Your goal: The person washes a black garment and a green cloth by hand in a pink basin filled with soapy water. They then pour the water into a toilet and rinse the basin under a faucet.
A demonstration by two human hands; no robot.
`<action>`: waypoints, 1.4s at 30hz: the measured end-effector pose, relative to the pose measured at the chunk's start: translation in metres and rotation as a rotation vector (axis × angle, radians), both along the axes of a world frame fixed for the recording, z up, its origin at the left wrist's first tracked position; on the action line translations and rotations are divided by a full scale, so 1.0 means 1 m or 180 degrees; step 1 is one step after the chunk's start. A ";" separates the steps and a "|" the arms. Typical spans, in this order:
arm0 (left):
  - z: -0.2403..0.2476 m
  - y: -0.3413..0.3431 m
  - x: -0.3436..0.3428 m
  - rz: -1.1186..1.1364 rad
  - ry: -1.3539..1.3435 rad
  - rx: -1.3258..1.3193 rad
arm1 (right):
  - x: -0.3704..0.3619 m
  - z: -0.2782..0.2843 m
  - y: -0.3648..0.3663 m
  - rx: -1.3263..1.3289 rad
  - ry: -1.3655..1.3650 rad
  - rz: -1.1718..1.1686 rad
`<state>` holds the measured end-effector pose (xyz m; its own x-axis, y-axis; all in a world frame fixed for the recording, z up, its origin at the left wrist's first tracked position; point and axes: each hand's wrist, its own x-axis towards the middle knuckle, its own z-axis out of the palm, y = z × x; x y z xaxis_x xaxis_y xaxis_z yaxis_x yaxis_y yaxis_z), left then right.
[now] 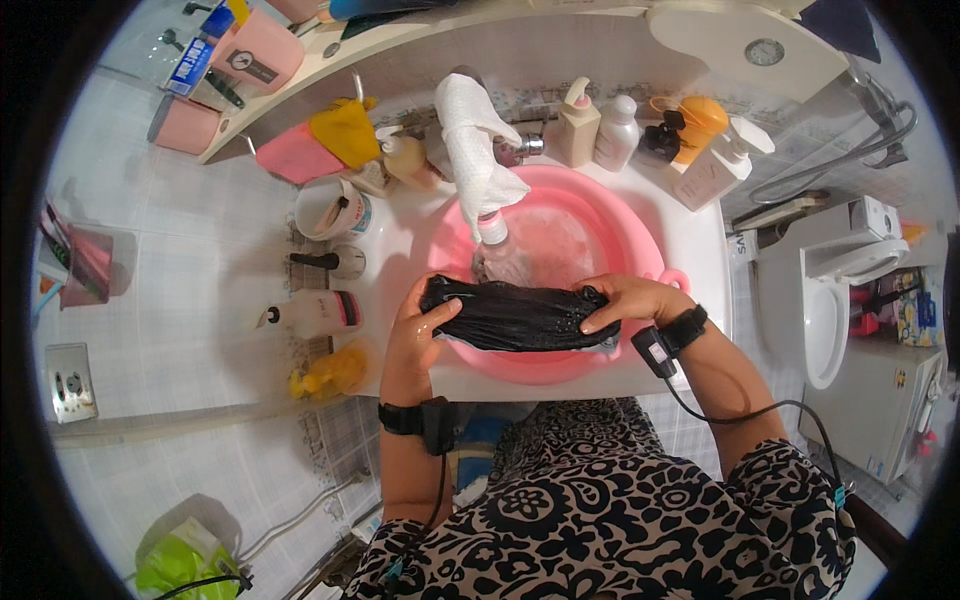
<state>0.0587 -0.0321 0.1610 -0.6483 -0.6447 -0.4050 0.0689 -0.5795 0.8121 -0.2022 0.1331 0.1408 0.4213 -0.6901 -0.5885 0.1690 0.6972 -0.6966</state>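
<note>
Pale tiled wall (170,290) leftward, cream shelf (695,45) ahead, white toilet (826,335) rightward, apparently tiled floor (682,428) below.

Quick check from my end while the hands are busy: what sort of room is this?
Very likely a bathroom: a white toilet stands at the right, a white pump bottle sits on the washbasin surround near the pink basin, and the left wall is tiled.

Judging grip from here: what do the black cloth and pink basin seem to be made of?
Black cloth: probably thin, soft fabric, fibre unclear; it creases finely and its shiny highlights suggest it's wet. Pink basin: likely plastic, smooth and slightly glossy, given its even colour and rounded rim.
</note>
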 end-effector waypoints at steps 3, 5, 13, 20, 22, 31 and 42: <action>0.012 0.007 -0.001 -0.0024 -0.0020 0.0127 | 0.001 -0.003 0.009 -0.0740 -0.0178 -0.0292; 0.004 0.012 0.000 -0.0120 -0.0694 -0.0803 | 0.008 0.003 0.006 -0.0754 -0.0105 -0.0411; 0.025 0.024 -0.002 -0.1813 -0.0655 -0.0917 | 0.024 0.028 -0.017 -0.1515 0.1381 -0.0180; 0.116 0.027 -0.014 -0.1277 0.0281 -0.0622 | -0.001 0.010 0.004 -0.1211 0.1788 -0.0405; 0.121 0.029 -0.021 -0.1204 0.0218 -0.0879 | -0.007 0.029 -0.010 -0.1526 0.2179 -0.0421; 0.131 0.027 -0.020 -0.1454 0.0047 -0.0880 | 0.020 0.117 -0.121 -0.2704 0.4006 -0.1970; 0.156 0.010 -0.052 -0.1646 0.0534 -0.1159 | 0.006 0.262 -0.075 -0.2851 0.2293 -0.2265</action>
